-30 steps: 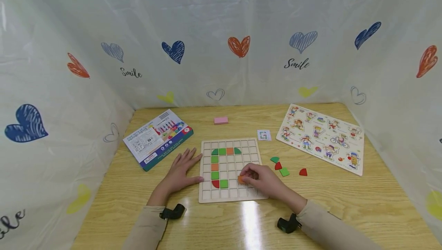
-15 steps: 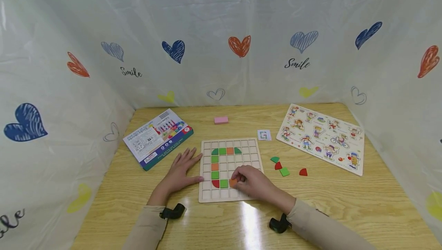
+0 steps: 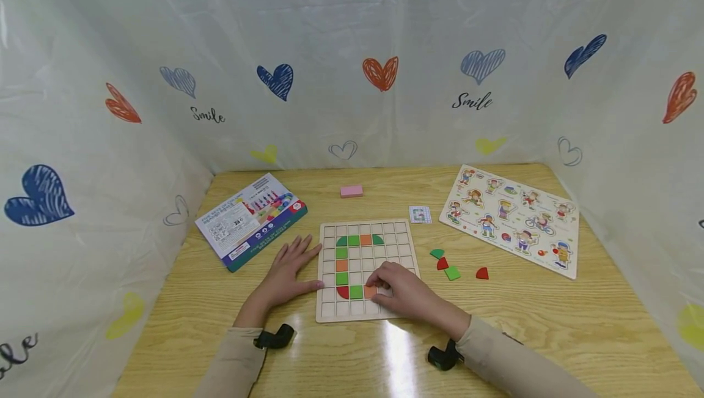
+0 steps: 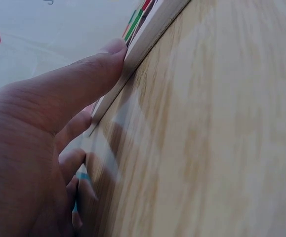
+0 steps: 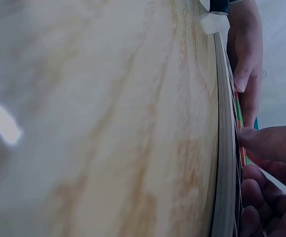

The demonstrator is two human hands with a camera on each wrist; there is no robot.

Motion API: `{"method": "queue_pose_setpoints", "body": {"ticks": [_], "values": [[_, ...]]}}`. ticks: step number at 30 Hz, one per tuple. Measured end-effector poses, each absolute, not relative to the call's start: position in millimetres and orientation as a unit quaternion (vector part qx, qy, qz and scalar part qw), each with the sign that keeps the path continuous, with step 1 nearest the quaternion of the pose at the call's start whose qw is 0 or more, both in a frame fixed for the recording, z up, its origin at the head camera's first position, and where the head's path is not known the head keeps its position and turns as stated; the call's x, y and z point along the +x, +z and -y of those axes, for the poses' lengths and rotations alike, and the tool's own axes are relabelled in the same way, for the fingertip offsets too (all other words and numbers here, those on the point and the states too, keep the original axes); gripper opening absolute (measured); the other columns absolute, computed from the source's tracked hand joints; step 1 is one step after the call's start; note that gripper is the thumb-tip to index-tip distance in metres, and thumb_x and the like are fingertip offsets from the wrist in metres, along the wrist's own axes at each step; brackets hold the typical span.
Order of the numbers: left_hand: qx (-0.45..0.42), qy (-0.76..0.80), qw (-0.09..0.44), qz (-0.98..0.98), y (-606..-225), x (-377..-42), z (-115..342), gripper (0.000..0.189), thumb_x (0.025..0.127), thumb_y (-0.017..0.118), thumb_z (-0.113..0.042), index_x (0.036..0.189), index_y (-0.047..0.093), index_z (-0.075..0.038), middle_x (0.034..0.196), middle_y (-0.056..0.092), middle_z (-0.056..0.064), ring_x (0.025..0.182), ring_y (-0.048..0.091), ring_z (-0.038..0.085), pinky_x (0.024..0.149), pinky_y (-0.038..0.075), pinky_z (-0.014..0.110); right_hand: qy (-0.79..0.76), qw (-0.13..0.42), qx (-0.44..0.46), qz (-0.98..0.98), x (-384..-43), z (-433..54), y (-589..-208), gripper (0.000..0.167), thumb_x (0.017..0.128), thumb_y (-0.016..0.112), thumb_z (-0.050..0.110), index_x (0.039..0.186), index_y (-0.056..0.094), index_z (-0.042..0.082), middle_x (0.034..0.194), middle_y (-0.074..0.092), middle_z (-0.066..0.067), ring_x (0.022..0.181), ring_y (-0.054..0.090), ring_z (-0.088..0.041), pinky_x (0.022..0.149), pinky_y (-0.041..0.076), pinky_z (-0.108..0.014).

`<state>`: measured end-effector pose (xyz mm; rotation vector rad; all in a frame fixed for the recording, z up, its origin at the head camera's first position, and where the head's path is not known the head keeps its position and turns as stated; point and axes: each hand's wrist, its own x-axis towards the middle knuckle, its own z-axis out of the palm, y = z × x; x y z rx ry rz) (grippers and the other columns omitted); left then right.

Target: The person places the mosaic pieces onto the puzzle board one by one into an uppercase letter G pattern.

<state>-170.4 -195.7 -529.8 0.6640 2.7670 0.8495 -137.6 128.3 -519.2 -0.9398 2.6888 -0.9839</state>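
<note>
A wooden grid board lies on the table with green, orange and red tiles set in a C-like outline. My right hand is over its lower part, thumb and index finger pinching an orange square tile. That tile sits in the cell beside a green square tile. My left hand lies spread on the table left of the board. In the left wrist view, the left thumb touches the board's side edge. The right wrist view shows the right thumb close against the board's top.
Right of the board lie loose tiles: a dark green quarter, a green square and red quarters. A pattern card, a picture puzzle board, a pink block and a game box stand farther back.
My right hand has moved left across the board with the orange square tile, which now lies flat in the cell beside the green one. The left hand has stayed put.
</note>
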Motion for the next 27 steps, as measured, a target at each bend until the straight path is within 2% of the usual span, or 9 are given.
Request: {"method": "queue_pose_setpoints", "body": {"ticks": [8, 16, 21, 27], "values": [[0.222, 0.283, 0.087, -0.929, -530.1, -171.1, 194.8, 0.088, 0.088, 0.073, -0.056, 0.160, 0.036, -0.021, 0.170, 0.015, 0.009, 0.156, 0.005, 0.034, 0.124, 0.000, 0.055, -0.365, 0.059, -0.287, -0.884, -137.7, -141.5, -518.7, 0.013, 0.097, 0.071, 0.021, 0.110, 0.071, 0.022, 0.102, 0.061, 0.014, 0.090, 0.056, -0.003, 0.081, 0.052, -0.027], [0.221, 0.281, 0.085, -0.930, -530.0, -170.1, 195.3, 0.089, 0.088, 0.073, -0.056, 0.160, 0.036, -0.021, 0.170, 0.015, 0.009, 0.156, 0.005, 0.034, 0.124, -0.001, 0.055, -0.352, 0.014, -0.229, -0.907, -147.0, -179.1, -515.7, 0.012, 0.096, 0.072, 0.016, 0.107, 0.072, 0.020, 0.099, 0.062, 0.015, 0.088, 0.055, -0.004, 0.078, 0.052, -0.028], [0.220, 0.280, 0.084, -0.931, -528.2, -169.9, 195.6, 0.089, 0.087, 0.073, -0.056, 0.160, 0.036, -0.021, 0.170, 0.015, 0.009, 0.156, 0.005, 0.034, 0.124, -0.001, 0.055, -0.342, -0.011, -0.194, -0.919, -154.4, -206.0, -514.7, 0.014, 0.093, 0.074, 0.011, 0.106, 0.074, 0.015, 0.095, 0.062, 0.010, 0.086, 0.057, -0.008, 0.076, 0.053, -0.030], [0.219, 0.277, 0.085, -0.932, -529.2, -170.6, 195.8, 0.089, 0.087, 0.073, -0.056, 0.160, 0.036, -0.021, 0.170, 0.014, 0.008, 0.157, 0.005, 0.034, 0.124, -0.001, 0.054, -0.322, -0.026, -0.146, -0.935, -161.1, -230.2, -514.5, 0.014, 0.094, 0.074, 0.012, 0.108, 0.074, 0.010, 0.104, 0.064, -0.001, 0.095, 0.060, -0.020, 0.083, 0.053, -0.042]]}}
